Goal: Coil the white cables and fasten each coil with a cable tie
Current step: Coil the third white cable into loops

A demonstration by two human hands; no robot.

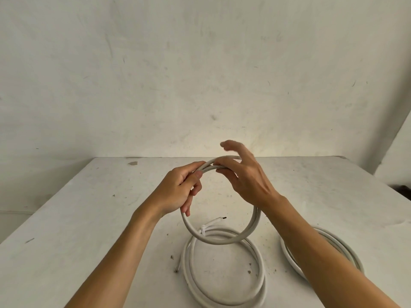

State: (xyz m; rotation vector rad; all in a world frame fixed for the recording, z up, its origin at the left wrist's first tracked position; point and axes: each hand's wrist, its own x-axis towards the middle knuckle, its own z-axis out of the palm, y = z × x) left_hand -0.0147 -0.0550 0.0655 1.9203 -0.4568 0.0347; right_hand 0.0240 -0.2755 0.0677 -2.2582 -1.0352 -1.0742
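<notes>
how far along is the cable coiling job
Done: the middle coil lies on the table with a white tie on it. In hand: the left hand and right hand hold a looped coil upright, no tie seen on it. To do: tying it; the right coil is half hidden by the arm, tie unclear.

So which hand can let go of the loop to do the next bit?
Probably the right hand: it only pinches the held coil, other fingers free. The left hand curls round it, so it should hold.
</notes>
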